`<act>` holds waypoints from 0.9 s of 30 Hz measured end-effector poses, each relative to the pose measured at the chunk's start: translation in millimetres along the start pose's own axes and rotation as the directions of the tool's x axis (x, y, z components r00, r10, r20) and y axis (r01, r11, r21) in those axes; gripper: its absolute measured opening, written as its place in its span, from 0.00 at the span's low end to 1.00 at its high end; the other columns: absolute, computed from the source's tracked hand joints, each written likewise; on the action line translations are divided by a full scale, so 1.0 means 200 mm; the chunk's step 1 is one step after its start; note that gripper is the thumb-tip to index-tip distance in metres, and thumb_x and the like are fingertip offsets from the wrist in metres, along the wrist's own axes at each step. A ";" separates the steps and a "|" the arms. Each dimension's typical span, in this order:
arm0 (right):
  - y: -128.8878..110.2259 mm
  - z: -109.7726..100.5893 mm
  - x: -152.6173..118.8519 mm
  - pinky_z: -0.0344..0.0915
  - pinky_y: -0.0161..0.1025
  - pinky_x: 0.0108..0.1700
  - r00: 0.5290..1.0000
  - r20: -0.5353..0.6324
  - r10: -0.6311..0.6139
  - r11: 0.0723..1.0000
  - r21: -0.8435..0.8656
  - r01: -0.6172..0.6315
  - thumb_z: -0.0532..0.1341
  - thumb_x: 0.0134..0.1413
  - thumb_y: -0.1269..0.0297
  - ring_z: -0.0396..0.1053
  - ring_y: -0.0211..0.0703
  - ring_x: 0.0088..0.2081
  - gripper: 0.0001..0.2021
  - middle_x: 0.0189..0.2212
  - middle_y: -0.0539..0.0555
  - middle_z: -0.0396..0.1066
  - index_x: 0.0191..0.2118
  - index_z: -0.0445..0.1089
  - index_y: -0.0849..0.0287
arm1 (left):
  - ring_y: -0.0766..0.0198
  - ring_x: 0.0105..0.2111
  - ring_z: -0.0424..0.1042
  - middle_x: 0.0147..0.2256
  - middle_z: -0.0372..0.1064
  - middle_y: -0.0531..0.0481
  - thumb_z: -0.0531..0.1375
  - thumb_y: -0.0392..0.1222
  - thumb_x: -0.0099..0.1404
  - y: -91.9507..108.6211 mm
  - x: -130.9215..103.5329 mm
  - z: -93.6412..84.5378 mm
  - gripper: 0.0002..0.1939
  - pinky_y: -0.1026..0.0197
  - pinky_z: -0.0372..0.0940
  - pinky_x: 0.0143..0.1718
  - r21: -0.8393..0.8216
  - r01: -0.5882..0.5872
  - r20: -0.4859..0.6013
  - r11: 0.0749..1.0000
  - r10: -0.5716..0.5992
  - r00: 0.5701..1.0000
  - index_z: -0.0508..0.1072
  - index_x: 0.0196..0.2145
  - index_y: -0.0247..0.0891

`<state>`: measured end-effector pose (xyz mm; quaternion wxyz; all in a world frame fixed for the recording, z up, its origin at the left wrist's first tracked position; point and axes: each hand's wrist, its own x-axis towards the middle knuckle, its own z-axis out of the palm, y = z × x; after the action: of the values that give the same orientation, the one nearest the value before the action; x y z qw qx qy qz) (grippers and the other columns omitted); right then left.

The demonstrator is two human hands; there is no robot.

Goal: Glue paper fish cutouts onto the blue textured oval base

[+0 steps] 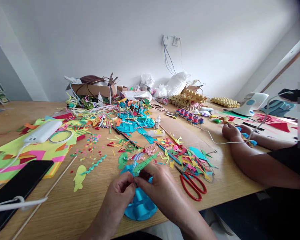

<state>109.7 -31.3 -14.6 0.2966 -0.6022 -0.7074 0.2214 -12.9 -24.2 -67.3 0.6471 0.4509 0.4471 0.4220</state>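
My left hand (121, 190) is closed in a pinch, its fingertips meeting those of my right hand; what lies between them is too small to make out. My right hand (162, 183) is closed round the lower part of a green dotted paper cutout (145, 164). Directly beneath both hands is a round blue paper piece (141, 208) with raised folds, partly covered by my fingers. Beyond it lie a green paper shape (122, 160) and a striped paper fish (137, 156). A yellow-green paper fish (79, 178) with a curled blue strip (97, 164) rests to the left.
Red-handled scissors (193, 186) lie right of my hands, near paper scraps (190, 161). A glue bottle (155, 133) lies farther back. On the left are a phone (20, 193), a thin stick (50, 191) and a white power strip (43, 131). A co-worker's arms (250, 153) reach in from the right.
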 end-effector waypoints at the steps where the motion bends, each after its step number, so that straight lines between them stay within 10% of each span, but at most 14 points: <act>1: 0.00 0.01 0.00 0.54 0.30 0.26 1.000 0.003 -0.001 1.000 -0.004 0.001 0.60 0.44 0.74 0.65 0.36 0.24 0.04 0.21 0.51 0.70 0.23 0.70 0.61 | 0.74 0.13 0.49 0.12 0.53 0.60 0.60 0.45 0.47 0.00 0.00 0.00 0.12 0.70 0.43 0.14 -0.019 0.024 0.013 1.000 -0.024 1.000 0.62 0.17 0.37; 19: 0.03 0.06 0.01 0.53 0.30 0.25 0.998 -0.054 -0.026 0.999 -0.036 0.024 0.61 0.44 0.72 0.65 0.35 0.23 0.06 0.19 0.49 0.68 0.20 0.67 0.61 | 0.75 0.12 0.50 0.13 0.54 0.60 0.60 0.49 0.51 -0.06 0.00 -0.03 0.15 0.72 0.44 0.12 -0.131 0.096 0.107 0.987 -0.083 0.991 0.61 0.21 0.37; 27: 0.03 0.04 0.03 0.56 0.30 0.26 0.996 -0.083 0.010 1.000 0.020 -0.009 0.62 0.42 0.73 0.67 0.37 0.25 0.04 0.21 0.50 0.70 0.23 0.66 0.60 | 0.71 0.18 0.58 0.19 0.60 0.58 0.62 0.51 0.53 0.03 -0.02 -0.12 0.14 0.71 0.53 0.16 0.070 -0.138 0.005 0.988 0.138 0.990 0.68 0.31 0.38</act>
<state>108.3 -23.0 -23.2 0.3307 -0.6113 -0.6894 0.2042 -38.1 -22.2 -64.7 0.6000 0.5033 0.4293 0.4499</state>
